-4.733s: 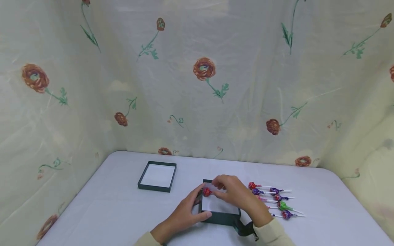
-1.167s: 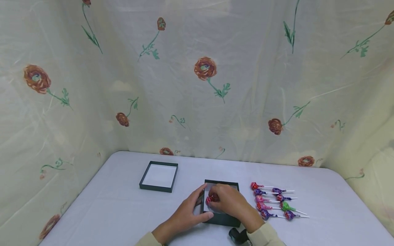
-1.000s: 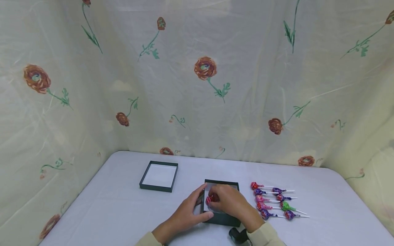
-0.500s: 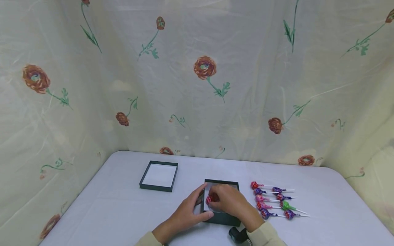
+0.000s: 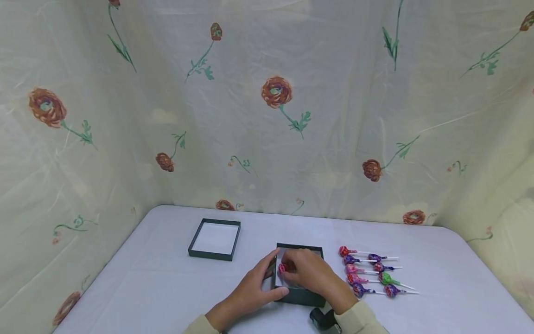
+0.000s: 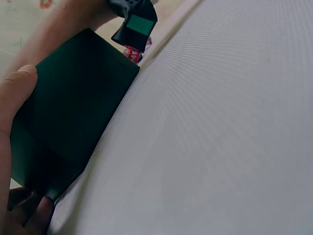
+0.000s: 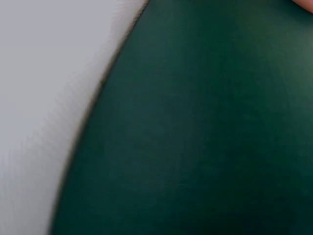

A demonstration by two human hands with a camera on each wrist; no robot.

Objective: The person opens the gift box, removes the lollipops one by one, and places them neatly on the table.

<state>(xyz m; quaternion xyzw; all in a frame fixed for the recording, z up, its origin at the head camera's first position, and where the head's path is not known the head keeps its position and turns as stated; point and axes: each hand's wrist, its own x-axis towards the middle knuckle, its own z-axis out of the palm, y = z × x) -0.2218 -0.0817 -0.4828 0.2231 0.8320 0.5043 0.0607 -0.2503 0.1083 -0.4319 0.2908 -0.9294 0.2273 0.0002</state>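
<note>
right hand (image 5: pixel 308 273) fingers hide most of the red lollipop (image 5: pixel 283 267) they pinch; left hand (image 5: pixel 250 290) clasps box (image 5: pixel 300 295).

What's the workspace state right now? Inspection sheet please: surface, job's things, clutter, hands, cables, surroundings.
Surface: white table, rounded corners.
Job's things: dark green box with white inside, open; red lollipops inside it at the left wall; row of wrapped lollipops lying to its right.
Clutter: second dark green tray, white inside, apart at the left.
Hands: left hand holds the box's left wall, thumb at the near corner; right hand is over the box, fingers curled at the red lollipops.
Cables: nothing seen.
Surroundings: cream flowered cloth hung behind and at both sides.
</note>
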